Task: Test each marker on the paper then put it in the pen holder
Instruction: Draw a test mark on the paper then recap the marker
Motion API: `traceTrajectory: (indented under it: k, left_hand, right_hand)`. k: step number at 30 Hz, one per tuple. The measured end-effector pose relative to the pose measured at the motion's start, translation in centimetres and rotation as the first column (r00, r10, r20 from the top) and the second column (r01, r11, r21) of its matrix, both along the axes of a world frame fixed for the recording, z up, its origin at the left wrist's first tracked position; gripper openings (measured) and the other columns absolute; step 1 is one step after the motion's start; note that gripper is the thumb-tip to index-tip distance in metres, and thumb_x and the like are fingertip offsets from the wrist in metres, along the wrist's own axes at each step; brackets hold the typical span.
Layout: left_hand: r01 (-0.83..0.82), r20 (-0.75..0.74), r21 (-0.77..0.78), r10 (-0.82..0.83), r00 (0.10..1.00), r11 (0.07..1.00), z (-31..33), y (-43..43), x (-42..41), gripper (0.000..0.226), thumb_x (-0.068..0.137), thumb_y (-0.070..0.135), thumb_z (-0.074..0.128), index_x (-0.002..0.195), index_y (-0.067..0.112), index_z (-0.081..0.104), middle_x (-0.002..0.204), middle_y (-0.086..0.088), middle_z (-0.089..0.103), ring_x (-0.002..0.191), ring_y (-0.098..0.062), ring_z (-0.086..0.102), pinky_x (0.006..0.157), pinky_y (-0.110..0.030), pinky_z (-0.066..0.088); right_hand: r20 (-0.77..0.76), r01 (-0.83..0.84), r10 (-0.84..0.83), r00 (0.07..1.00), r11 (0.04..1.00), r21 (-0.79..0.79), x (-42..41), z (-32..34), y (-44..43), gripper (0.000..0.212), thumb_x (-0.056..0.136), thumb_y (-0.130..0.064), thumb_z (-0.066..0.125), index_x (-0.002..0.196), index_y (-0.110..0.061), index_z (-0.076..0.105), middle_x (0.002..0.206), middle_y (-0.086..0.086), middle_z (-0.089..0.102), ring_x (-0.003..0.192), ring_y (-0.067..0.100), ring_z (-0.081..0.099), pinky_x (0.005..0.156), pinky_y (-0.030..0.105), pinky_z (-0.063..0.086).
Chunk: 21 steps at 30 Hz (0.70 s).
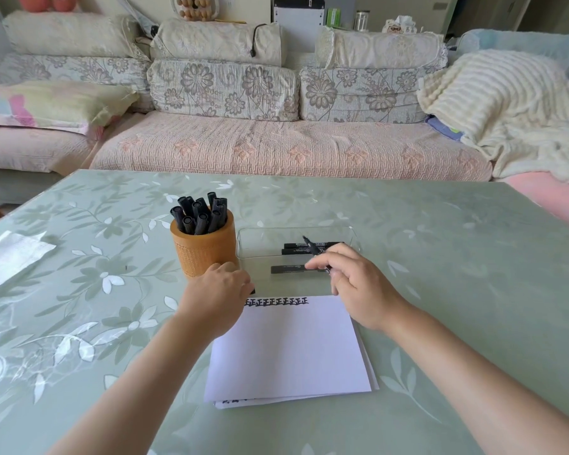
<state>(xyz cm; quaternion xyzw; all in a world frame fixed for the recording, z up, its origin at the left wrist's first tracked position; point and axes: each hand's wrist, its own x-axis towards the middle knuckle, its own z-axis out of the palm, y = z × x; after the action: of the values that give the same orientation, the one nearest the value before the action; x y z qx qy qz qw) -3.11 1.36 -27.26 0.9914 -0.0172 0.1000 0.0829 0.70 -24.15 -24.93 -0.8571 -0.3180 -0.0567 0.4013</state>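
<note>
One pen holder (204, 254) with roughly ten markers (200, 214), three loose markers (295, 269), one held marker (313, 245)

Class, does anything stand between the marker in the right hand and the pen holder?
Nothing visible does: open air separates the marker in the right hand from the pen holder; the left hand sits nearer the camera.

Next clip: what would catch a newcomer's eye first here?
The right hand pinches a black marker, tip up, over the clear tray. Left of it, an orange holder is packed with markers. White paper bears a row of black marks along its far edge.
</note>
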Motion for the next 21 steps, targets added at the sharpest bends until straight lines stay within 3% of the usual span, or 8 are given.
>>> traceTrajectory:
  k: [2, 4, 6, 8, 10, 14, 16, 21]
  left_hand:
    - [0.023, 0.110, -0.024, -0.021, 0.994, 0.999, 0.4, -0.5, -0.2, 0.025, 0.097, 0.038, 0.046, 0.108, 0.028, 0.066, 0.104, 0.008, 0.060, 0.102, -0.018, 0.053, 0.075, -0.033, 0.048]
    - [0.152, 0.226, -0.080, -0.131, 0.965, 0.985, 0.8, -1.4, -0.8, 0.019, 0.094, 0.035, 0.052, 0.102, 0.027, 0.068, 0.097, 0.009, 0.062, 0.092, -0.018, 0.057, 0.070, -0.033, 0.048]
    - [0.313, 0.252, -0.131, -0.274, 0.928, 0.941, 0.8, -2.6, -1.6, 0.022, 0.092, 0.040, 0.049, 0.097, 0.029, 0.069, 0.091, 0.011, 0.060, 0.085, -0.013, 0.058, 0.067, -0.031, 0.049]
    - [0.407, 0.214, -0.153, -0.372, 0.903, 0.900, 0.4, -3.8, -2.4, 0.027, 0.091, 0.046, 0.046, 0.098, 0.033, 0.069, 0.093, 0.013, 0.059, 0.085, -0.010, 0.056, 0.066, -0.027, 0.047]
    - [0.446, 0.192, -0.109, -0.422, 0.886, 0.888, -0.5, -4.4, -2.9, 0.029, 0.091, 0.050, 0.047, 0.103, 0.035, 0.068, 0.097, 0.014, 0.058, 0.087, -0.010, 0.054, 0.065, -0.023, 0.041]
    - [0.439, 0.146, -0.042, -0.429, 0.891, 0.897, -1.8, -4.5, -3.5, 0.037, 0.088, 0.060, 0.047, 0.109, 0.039, 0.068, 0.099, 0.013, 0.055, 0.087, -0.012, 0.052, 0.063, -0.023, 0.037]
    - [0.434, 0.135, -0.029, -0.426, 0.894, 0.901, -2.0, -4.4, -3.7, 0.038, 0.086, 0.062, 0.048, 0.111, 0.039, 0.067, 0.099, 0.012, 0.054, 0.088, -0.012, 0.051, 0.065, -0.023, 0.037]
    - [0.428, 0.123, -0.034, -0.421, 0.899, 0.903, -1.9, -4.3, -4.0, 0.039, 0.084, 0.061, 0.049, 0.113, 0.039, 0.064, 0.102, 0.012, 0.053, 0.090, -0.012, 0.049, 0.070, -0.021, 0.033]
  right_hand:
    - [-0.036, -0.010, 0.012, 0.999, 0.999, 0.043, 0.0, 0.1, 0.0, 0.066, 0.082, 0.012, 0.030, 0.122, -0.026, 0.066, 0.105, -0.005, 0.053, 0.086, 0.013, 0.056, 0.080, 0.019, 0.044]
    - [-0.068, -0.025, 0.030, 0.997, 0.997, 0.068, -0.1, 0.2, -0.1, 0.074, 0.078, 0.017, 0.032, 0.129, -0.029, 0.061, 0.103, -0.002, 0.052, 0.089, 0.020, 0.055, 0.081, 0.021, 0.044]
    - [-0.062, -0.035, 0.041, 0.997, 0.995, 0.094, -0.3, 0.2, -0.3, 0.064, 0.081, 0.014, 0.046, 0.123, -0.032, 0.062, 0.101, -0.005, 0.054, 0.084, 0.018, 0.057, 0.078, 0.023, 0.046]
    - [-0.045, -0.022, 0.027, 0.999, 0.993, 0.114, -0.6, -0.1, -0.5, 0.034, 0.087, -0.005, 0.060, 0.108, -0.032, 0.064, 0.099, -0.010, 0.059, 0.085, 0.015, 0.060, 0.079, 0.028, 0.049]
    - [-0.131, 0.017, 0.008, 0.991, 0.981, 0.193, -0.7, -0.4, -0.5, 0.010, 0.092, -0.021, 0.060, 0.098, -0.028, 0.064, 0.087, -0.011, 0.062, 0.078, 0.015, 0.061, 0.074, 0.031, 0.049]
    - [-0.400, 0.082, 0.068, 0.914, 0.935, 0.345, -0.6, -1.1, -0.3, 0.018, 0.091, -0.026, 0.052, 0.107, -0.024, 0.061, 0.080, 0.007, 0.063, 0.067, 0.035, 0.067, 0.056, 0.035, 0.046]
    - [-0.496, 0.113, 0.084, 0.864, 0.929, 0.354, -0.5, -1.5, -0.1, 0.018, 0.088, -0.021, 0.055, 0.106, -0.018, 0.059, 0.084, 0.010, 0.067, 0.067, 0.035, 0.069, 0.049, 0.032, 0.043]
    - [-0.490, 0.218, -0.062, 0.870, 0.938, 0.268, 0.0, -2.8, 0.9, 0.011, 0.086, -0.003, 0.066, 0.081, -0.009, 0.058, 0.065, 0.013, 0.066, 0.048, 0.027, 0.060, 0.044, 0.026, 0.040]
